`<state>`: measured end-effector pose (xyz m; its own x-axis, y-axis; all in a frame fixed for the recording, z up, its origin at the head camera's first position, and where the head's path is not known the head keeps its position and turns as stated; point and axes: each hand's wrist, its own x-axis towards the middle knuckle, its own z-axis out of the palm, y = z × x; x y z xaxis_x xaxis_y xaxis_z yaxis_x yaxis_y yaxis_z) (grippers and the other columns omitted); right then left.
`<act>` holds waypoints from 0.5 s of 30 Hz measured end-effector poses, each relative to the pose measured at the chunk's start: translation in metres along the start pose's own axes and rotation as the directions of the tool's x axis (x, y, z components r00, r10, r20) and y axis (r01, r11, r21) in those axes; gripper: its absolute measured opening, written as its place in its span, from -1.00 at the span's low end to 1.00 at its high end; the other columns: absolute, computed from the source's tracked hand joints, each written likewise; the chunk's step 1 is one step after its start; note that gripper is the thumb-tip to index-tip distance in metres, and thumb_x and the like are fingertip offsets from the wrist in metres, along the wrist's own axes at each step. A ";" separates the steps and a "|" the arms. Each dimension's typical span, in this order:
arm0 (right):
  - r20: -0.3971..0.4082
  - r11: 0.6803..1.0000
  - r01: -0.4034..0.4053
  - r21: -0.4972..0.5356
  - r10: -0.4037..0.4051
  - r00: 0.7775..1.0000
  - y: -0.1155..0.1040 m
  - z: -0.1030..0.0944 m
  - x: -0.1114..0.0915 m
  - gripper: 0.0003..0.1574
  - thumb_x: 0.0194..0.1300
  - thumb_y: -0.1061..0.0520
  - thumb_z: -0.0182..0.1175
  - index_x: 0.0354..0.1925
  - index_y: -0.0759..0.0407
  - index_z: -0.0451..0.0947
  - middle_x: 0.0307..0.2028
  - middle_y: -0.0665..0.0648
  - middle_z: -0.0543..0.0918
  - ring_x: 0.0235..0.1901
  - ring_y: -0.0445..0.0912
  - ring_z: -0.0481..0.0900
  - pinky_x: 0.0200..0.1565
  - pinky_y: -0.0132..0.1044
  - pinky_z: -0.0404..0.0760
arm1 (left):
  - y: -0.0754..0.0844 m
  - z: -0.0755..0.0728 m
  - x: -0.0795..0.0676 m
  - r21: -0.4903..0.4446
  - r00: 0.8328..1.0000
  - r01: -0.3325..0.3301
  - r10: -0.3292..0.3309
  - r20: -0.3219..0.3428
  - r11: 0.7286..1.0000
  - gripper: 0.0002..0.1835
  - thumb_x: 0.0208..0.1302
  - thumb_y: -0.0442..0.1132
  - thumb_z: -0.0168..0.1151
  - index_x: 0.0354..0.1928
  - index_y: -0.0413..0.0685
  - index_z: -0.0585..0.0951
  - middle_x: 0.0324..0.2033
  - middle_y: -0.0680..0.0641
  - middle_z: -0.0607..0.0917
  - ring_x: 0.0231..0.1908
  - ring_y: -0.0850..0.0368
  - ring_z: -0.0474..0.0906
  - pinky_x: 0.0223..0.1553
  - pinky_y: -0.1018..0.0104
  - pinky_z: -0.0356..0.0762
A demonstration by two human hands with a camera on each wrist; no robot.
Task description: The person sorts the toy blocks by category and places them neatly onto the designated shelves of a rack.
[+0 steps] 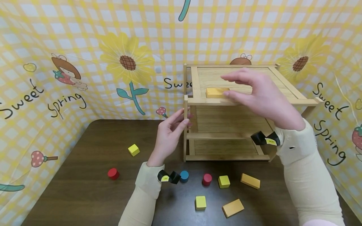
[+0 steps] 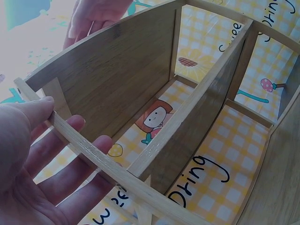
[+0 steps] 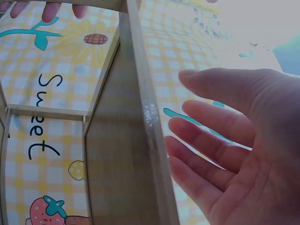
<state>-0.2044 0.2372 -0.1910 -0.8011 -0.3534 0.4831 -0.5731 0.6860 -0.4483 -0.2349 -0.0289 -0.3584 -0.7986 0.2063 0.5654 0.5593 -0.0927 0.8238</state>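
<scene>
A wooden shelf rack (image 1: 226,136) stands on the table, with an orange-yellow rectangular block (image 1: 215,93) lying near the front left of its top board. My left hand (image 1: 171,135) holds the rack's front left post. In the left wrist view the thumb (image 2: 40,110) lies on one side of that post and the fingers reach past the other side. Over the top board is my right hand (image 1: 255,92), thumb and fingers spread apart. Its thumb overlaps the block's right end in the head view. The right wrist view shows nothing between the fingers (image 3: 206,140).
In front of the rack lie a blue cylinder (image 1: 184,176), a red cylinder (image 1: 207,179), yellow cubes (image 1: 224,181) (image 1: 200,203) and orange-yellow blocks (image 1: 250,181) (image 1: 233,208). Farther left are a yellow cube (image 1: 134,150) and a red cylinder (image 1: 113,174). Checked cloth (image 1: 93,18) surrounds the table (image 1: 76,194).
</scene>
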 end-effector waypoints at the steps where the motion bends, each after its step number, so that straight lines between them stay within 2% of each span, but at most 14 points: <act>1: -0.018 1.000 0.009 -0.002 -0.010 1.000 0.000 -0.001 -0.002 -0.49 0.36 0.03 0.40 0.25 -0.02 0.64 0.19 -0.01 0.62 0.20 0.00 0.54 0.25 -0.08 0.45 | 0.000 0.000 0.000 -0.001 1.000 -0.002 0.002 0.000 1.000 -0.54 0.50 -0.29 0.21 0.37 -0.22 0.50 0.04 -0.36 0.68 -0.12 -0.08 0.74 0.02 0.17 0.64; 10: -0.117 0.999 0.035 -0.001 -0.035 0.992 -0.004 -0.005 -0.021 -0.50 0.33 0.07 0.43 0.23 -0.08 0.66 0.17 -0.11 0.63 0.22 -0.11 0.46 0.24 -0.18 0.38 | 0.002 0.002 0.000 0.021 0.999 0.035 -0.035 -0.013 0.999 -0.53 0.49 -0.33 0.21 0.37 -0.25 0.49 0.04 -0.34 0.69 -0.11 -0.11 0.73 0.03 0.19 0.63; 15: -0.149 0.996 0.080 -0.026 -0.083 0.985 -0.006 -0.005 -0.031 -0.48 0.28 0.16 0.47 0.20 -0.04 0.67 0.13 -0.10 0.65 0.20 -0.13 0.48 0.22 -0.31 0.37 | 0.004 0.002 0.001 0.031 0.998 0.064 -0.063 -0.020 0.997 -0.53 0.48 -0.44 0.17 0.38 -0.37 0.44 0.06 -0.36 0.68 -0.08 -0.26 0.70 0.04 0.18 0.63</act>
<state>-0.1752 0.2473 -0.1997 -0.7160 -0.3103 0.6254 -0.6307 0.6715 -0.3889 -0.2326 -0.0273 -0.3548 -0.8366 0.1919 0.5131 0.5139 -0.0494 0.8564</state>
